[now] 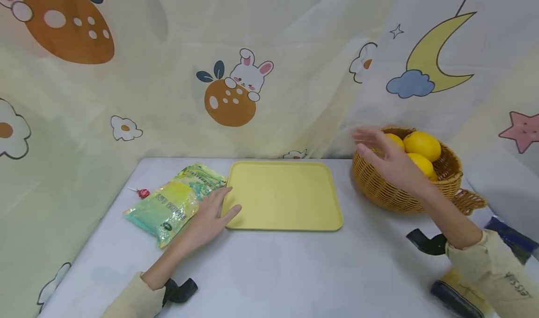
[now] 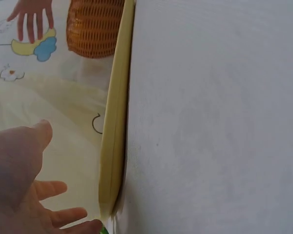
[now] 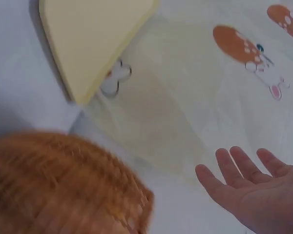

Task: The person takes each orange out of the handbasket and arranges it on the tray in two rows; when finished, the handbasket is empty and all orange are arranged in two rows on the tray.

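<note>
Nearest, below the right sleeve, lies a tan-and-black item (image 1: 459, 292), its nature unclear. The table (image 1: 273, 271) between the forearms has a smooth white surface. Against the left hand (image 1: 210, 217) is a pillow-shaped bag (image 1: 174, 203) of glossy, creased plastic, green and yellow, printed. Beside that hand is a flat yellow tray (image 1: 284, 196), matt, rectangular, with rounded corners and a low rim. Behind the right hand (image 1: 389, 161) stands a round basket (image 1: 393, 198) of coarse brown weave, containing smooth, rounded yellow fruits (image 1: 422, 146). Beyond both hands hangs a printed cloth (image 1: 303, 84), lightly wrinkled.

Left hand: fingers extended, thumb spread wide, nothing held; contact with bag or tray cannot be determined. Right hand: fingers extended and slightly parted, nothing held; it is raised, apart from the basket in its wrist view.

The bag lies to the left of the left hand, partly behind its fingers. The tray lies between the hands, its left edge at the left fingertips. The basket and fruits lie just beside the right hand, to its right and beyond.
</note>
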A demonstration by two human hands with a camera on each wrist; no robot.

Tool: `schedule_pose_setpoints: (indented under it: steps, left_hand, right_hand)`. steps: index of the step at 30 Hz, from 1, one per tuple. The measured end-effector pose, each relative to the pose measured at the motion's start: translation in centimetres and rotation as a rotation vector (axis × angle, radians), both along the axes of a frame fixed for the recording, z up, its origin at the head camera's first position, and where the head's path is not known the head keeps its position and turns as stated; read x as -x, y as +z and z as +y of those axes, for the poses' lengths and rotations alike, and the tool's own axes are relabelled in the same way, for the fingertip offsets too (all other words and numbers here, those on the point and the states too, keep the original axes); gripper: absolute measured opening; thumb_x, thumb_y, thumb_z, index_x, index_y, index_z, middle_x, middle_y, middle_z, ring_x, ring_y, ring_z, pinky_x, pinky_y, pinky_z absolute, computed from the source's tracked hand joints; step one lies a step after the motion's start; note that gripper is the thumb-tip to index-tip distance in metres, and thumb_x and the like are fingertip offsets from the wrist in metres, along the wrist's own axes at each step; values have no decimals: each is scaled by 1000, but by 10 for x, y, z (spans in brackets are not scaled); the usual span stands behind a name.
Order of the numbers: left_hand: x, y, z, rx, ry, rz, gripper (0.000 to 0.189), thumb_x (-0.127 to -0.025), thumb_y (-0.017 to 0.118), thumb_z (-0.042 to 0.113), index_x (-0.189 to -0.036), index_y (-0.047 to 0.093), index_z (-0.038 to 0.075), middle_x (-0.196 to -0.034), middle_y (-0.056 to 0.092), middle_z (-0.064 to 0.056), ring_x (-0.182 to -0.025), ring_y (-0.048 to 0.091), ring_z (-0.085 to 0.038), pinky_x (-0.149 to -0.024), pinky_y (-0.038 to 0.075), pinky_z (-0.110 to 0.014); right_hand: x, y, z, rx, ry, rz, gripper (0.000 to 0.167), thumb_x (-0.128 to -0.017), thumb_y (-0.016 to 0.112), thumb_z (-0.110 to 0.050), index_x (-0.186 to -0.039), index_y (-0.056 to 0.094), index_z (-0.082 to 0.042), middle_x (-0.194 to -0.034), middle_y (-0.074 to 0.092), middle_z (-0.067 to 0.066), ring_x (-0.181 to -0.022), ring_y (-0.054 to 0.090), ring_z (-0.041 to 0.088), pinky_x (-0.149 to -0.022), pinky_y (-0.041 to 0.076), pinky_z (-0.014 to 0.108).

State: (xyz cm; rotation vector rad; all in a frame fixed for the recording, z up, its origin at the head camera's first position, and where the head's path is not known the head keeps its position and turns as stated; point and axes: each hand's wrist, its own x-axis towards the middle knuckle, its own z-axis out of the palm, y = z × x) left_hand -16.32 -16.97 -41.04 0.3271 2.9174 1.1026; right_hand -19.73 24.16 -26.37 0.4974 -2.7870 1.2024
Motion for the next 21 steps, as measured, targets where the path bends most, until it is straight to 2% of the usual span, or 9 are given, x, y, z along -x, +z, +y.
schedule_pose_setpoints:
  steps: [3,7,10,14,17,21]
  left_hand:
    - [2,-3,1,-12,-10,-26,80,-92,50,63,-151,31,13,-157,30,-13,-145,29,-36,-112,32,-62]
    - [4,-9,2,-32,-26,-51,89,-91,53,62,-153,23,6,-160,22,-18,-147,24,-38,-116,27,-58]
    - [5,-14,3,-37,-29,-40,93,-90,57,58,-153,19,1,-160,20,-20,-148,21,-38,-118,24,-56]
    - [7,-19,3,-33,-38,16,94,-89,64,51,-153,19,-1,-158,24,-22,-147,26,-38,-118,27,-55]
    - [9,-22,2,-35,-62,58,97,-87,68,47,-154,16,0,-159,25,-21,-146,26,-38,-117,26,-56]
    - [10,-23,1,-31,-87,75,102,-85,71,46,-154,11,0,-161,20,-20,-148,21,-39,-118,22,-59]
  right_hand:
    - [11,17,15,-61,-40,-6,58,-102,45,-42,-151,29,-17,-152,39,16,-137,39,36,-108,33,63]
    - [29,30,38,-139,-69,-30,64,-101,43,-47,-153,24,-16,-155,34,19,-138,34,44,-104,32,70]
    - [41,34,53,-190,-69,-56,67,-101,42,-48,-154,21,-13,-155,32,23,-137,32,48,-103,30,73]
    - [55,35,71,-273,-54,-73,65,-102,42,-45,-152,24,-7,-151,35,28,-133,35,51,-101,31,73]
    - [62,35,82,-337,-39,-98,64,-102,42,-44,-150,26,-5,-147,38,30,-131,36,52,-100,31,73]
    - [65,36,97,-404,-33,-153,64,-102,42,-44,-151,26,-7,-147,37,31,-131,34,52,-99,30,75]
